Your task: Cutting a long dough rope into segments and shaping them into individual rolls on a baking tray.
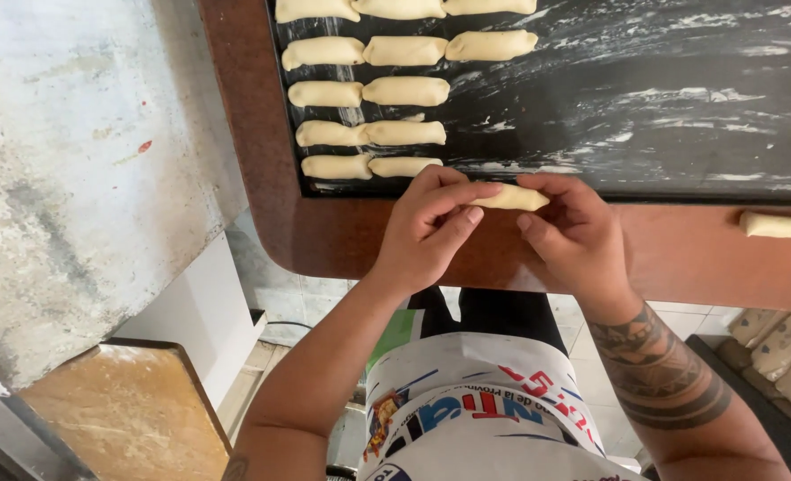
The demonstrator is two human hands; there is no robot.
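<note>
Holding a small dough roll (513,198) between both hands at the near edge of the black floured tray (680,107) — left hand (431,227) and right hand (569,227) are both pinching it, fingers closed on its ends. Finished rolls (369,91) are sitting in rows on the tray's left part — another dough piece (780,224) is lying on the brown table rim (324,236).

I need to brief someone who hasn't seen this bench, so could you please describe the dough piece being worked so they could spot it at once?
Start at the dark floured tray set in the brown wooden table. Rows of pale dough rolls lie on its left part. At the tray's near edge, the dough piece is the only one pinched between the left hand and right hand, not lying in a row.
</note>
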